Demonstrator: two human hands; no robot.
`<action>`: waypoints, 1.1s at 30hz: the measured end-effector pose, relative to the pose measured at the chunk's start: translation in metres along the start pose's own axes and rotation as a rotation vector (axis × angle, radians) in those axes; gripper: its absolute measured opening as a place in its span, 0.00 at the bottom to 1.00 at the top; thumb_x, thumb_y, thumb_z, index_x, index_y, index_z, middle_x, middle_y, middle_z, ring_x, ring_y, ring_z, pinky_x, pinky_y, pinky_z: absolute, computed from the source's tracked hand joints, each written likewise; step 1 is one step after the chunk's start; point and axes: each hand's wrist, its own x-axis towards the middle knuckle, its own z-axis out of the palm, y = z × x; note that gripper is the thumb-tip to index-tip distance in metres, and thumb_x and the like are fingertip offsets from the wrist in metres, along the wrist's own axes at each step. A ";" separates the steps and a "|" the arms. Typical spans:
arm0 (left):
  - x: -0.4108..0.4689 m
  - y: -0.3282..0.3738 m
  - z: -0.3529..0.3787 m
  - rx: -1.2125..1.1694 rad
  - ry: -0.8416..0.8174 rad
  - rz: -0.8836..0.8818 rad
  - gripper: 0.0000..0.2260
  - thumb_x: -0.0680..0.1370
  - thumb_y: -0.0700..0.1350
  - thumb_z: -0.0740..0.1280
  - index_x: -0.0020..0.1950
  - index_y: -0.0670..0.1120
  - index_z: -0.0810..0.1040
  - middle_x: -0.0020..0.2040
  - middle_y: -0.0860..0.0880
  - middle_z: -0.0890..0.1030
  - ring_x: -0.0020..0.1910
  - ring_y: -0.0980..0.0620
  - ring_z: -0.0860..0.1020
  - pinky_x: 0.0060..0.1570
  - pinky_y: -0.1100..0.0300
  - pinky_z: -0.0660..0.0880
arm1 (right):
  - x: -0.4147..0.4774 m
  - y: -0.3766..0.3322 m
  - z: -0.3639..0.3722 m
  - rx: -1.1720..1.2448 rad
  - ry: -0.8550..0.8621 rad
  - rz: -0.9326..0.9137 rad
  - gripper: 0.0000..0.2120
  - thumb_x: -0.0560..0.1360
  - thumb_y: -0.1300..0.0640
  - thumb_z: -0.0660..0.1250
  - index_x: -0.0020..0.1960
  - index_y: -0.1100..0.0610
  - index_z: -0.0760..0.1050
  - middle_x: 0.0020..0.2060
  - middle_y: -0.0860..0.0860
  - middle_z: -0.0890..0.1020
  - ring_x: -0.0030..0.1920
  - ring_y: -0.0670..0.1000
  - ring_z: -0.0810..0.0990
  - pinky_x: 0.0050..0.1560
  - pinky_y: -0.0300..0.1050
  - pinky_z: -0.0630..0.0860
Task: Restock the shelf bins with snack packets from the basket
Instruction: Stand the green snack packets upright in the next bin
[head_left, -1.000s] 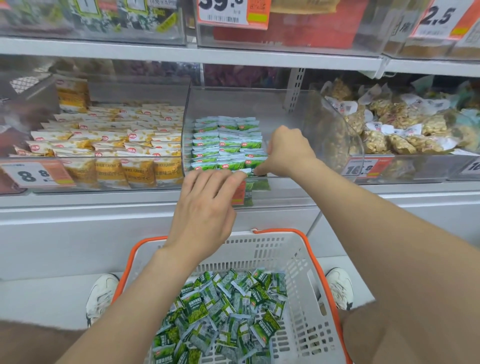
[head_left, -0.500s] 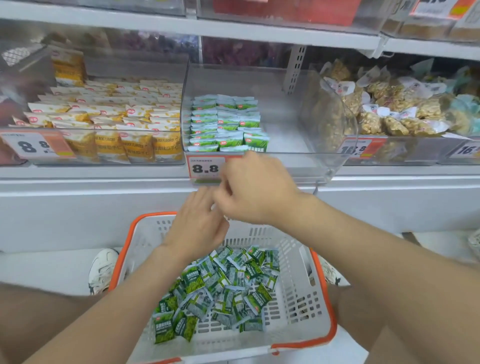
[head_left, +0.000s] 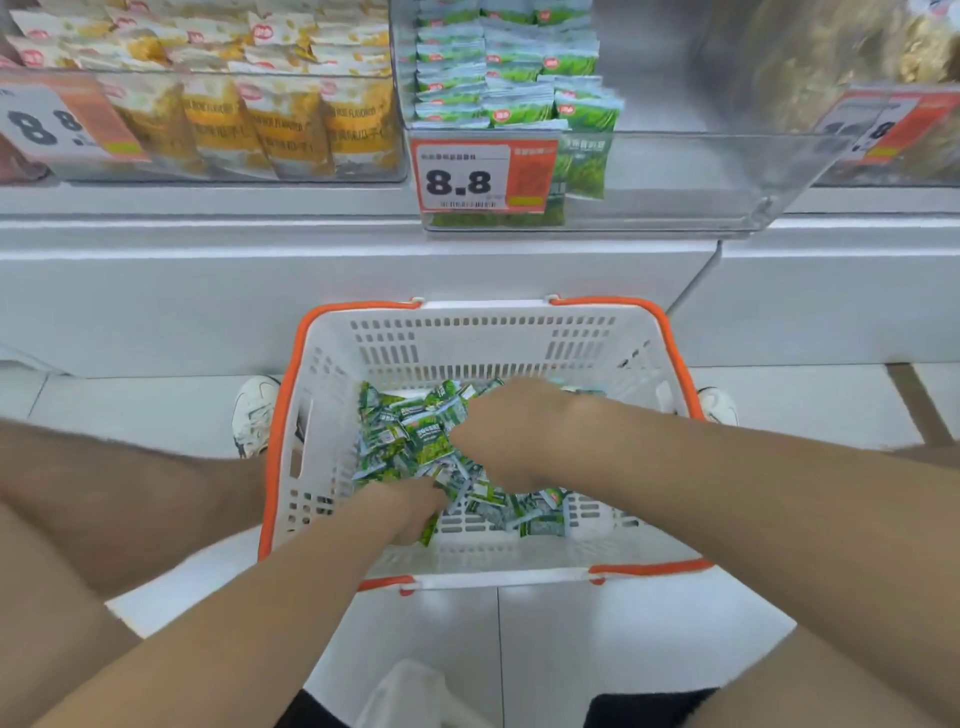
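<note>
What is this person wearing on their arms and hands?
Nothing that shows: both forearms are bare, with no sleeves in view, and the left hand and right hand have no gloves. No watch or bracelet shows on either wrist.

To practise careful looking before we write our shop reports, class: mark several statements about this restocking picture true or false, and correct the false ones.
1. The left hand and right hand are both down in the basket, among the green packets. True.
2. The basket has a blue rim. False: the rim is orange.
3. The price tag on the clear bin reads 8.8. True.
4. The yellow packets sit in the bin to the left of it. True.
5. The clear bin is filled from side to side. False: its stacks stand at the left and its right part is bare.
</note>
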 end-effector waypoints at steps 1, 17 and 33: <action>0.003 -0.002 0.003 0.020 0.019 0.014 0.33 0.81 0.32 0.61 0.84 0.51 0.60 0.77 0.46 0.66 0.67 0.41 0.76 0.54 0.50 0.77 | 0.001 0.000 0.000 -0.004 0.007 -0.008 0.04 0.81 0.63 0.62 0.50 0.56 0.73 0.39 0.51 0.73 0.33 0.51 0.73 0.30 0.45 0.70; 0.012 -0.010 -0.006 -0.301 0.329 0.056 0.11 0.80 0.39 0.67 0.43 0.51 0.69 0.44 0.50 0.75 0.43 0.49 0.74 0.44 0.52 0.72 | -0.007 0.009 -0.007 0.038 -0.025 0.035 0.04 0.81 0.62 0.62 0.54 0.56 0.74 0.40 0.51 0.72 0.33 0.50 0.72 0.29 0.44 0.67; -0.113 0.048 -0.155 -1.984 0.598 0.548 0.07 0.80 0.31 0.61 0.50 0.42 0.71 0.54 0.35 0.80 0.46 0.35 0.86 0.45 0.52 0.84 | -0.073 0.098 -0.050 0.795 0.179 0.439 0.15 0.78 0.49 0.74 0.48 0.62 0.79 0.32 0.52 0.84 0.39 0.55 0.87 0.41 0.50 0.86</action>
